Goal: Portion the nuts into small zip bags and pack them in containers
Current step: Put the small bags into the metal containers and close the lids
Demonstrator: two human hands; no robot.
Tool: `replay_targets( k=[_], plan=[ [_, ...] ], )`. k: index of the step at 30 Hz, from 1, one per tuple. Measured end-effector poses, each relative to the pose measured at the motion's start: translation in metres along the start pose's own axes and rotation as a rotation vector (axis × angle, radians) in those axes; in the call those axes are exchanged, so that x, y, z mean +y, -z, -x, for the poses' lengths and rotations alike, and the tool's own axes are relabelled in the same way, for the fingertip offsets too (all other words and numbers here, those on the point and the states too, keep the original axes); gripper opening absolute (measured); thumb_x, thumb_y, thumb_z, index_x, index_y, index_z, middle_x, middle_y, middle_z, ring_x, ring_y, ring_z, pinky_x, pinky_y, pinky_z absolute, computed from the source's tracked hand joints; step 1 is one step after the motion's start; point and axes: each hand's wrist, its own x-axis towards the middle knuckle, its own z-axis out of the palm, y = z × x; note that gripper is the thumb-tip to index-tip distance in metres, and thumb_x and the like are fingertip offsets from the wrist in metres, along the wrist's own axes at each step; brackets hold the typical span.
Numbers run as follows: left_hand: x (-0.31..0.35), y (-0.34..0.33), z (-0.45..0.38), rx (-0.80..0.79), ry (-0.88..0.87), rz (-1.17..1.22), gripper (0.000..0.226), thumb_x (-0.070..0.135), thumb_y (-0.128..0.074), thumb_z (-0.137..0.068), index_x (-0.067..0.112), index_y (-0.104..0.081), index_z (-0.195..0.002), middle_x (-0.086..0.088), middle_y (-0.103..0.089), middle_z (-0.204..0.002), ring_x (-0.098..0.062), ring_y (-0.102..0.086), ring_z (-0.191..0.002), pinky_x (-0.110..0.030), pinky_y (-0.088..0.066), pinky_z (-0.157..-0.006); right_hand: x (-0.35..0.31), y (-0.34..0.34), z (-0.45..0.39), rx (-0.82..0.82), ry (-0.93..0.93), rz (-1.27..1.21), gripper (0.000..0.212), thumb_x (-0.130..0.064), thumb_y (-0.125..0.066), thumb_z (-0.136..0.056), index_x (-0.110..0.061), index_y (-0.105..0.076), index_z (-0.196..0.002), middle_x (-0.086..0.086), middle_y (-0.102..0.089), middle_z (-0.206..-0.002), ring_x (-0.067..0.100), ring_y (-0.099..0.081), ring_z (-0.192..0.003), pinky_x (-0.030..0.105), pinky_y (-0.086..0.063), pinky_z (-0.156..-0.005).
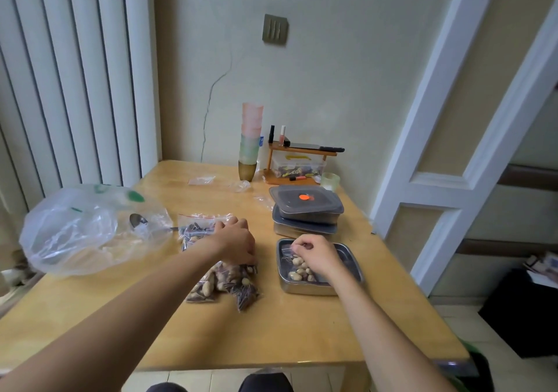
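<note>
Nearest the bottom of the frame, two bare forearms reach up over the pale wooden table (302, 331). Left of centre lies a heap of small clear zip bags filled with nuts (225, 283), and the left hand (234, 242) rests palm-down on its upper end, fingers curled over the topmost bags. Right of centre sits an open rectangular steel container (347, 251), its long axis running up the frame. The right hand (314, 254) is inside it, fingers bent, pinching the top edge of a filled zip bag (299, 267) that already lies on the container floor.

What the next move turns on, as I judge it: the heap lies just left of the container, directly under the left hand, so that hand is the nearer one to lift a bag and carry it rightward.

Higher up, two lidded grey containers (305, 207) stand stacked above the open one. At mid-left a large crumpled clear plastic bag (90, 228) lies with a metal spoon (137, 220) at its mouth.
</note>
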Motion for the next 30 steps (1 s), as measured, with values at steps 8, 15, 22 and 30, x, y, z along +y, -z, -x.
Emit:
replay_targets(
  k=[8, 15, 22, 30],
  plan=[
    [-0.001, 0.003, 0.004, 0.031, -0.052, 0.095, 0.035, 0.057, -0.069, -0.085, 0.037, -0.069, -0.114, 0.002, -0.04, -0.12, -0.023, -0.031, -0.119, -0.042, -0.034, -0.096, 0.0, -0.019, -0.009, 0.221, -0.041, 0.037, 0.011, -0.026, -0.077, -0.091, -0.022, -0.079, -0.08, -0.009, -0.076, -0.087, 0.012, -0.067, -0.089, 0.024, -0.05, -0.078],
    [0.002, 0.005, 0.006, 0.044, -0.102, 0.165, 0.021, 0.046, -0.074, -0.084, 0.038, -0.071, -0.103, 0.004, -0.046, -0.121, -0.02, -0.034, -0.116, -0.041, -0.039, -0.095, 0.0, -0.013, -0.007, 0.29, -0.07, 0.08, 0.012, -0.021, -0.063, -0.099, -0.017, -0.067, -0.089, -0.002, -0.068, -0.098, 0.017, -0.06, -0.095, 0.027, -0.044, -0.077],
    [0.003, 0.008, 0.006, 0.04, -0.069, 0.299, 0.035, 0.031, -0.085, -0.078, 0.025, -0.069, -0.109, -0.002, -0.05, -0.118, -0.019, -0.051, -0.105, -0.033, -0.051, -0.09, -0.011, -0.016, 0.001, 0.254, 0.069, 0.073, 0.015, -0.015, -0.058, -0.097, -0.019, -0.068, -0.087, -0.005, -0.06, -0.096, 0.015, -0.057, -0.094, 0.027, -0.047, -0.08],
    [-0.007, 0.006, 0.007, 0.173, 0.086, 0.214, 0.028, 0.03, -0.056, -0.096, 0.01, -0.068, -0.113, -0.01, -0.053, -0.116, -0.029, -0.054, -0.109, -0.036, -0.049, -0.093, -0.03, -0.03, 0.005, -0.026, 0.337, 0.305, 0.032, -0.053, -0.062, -0.097, -0.027, -0.079, -0.094, -0.007, -0.052, -0.103, 0.015, -0.043, -0.112, 0.037, -0.034, -0.103]
  ],
)
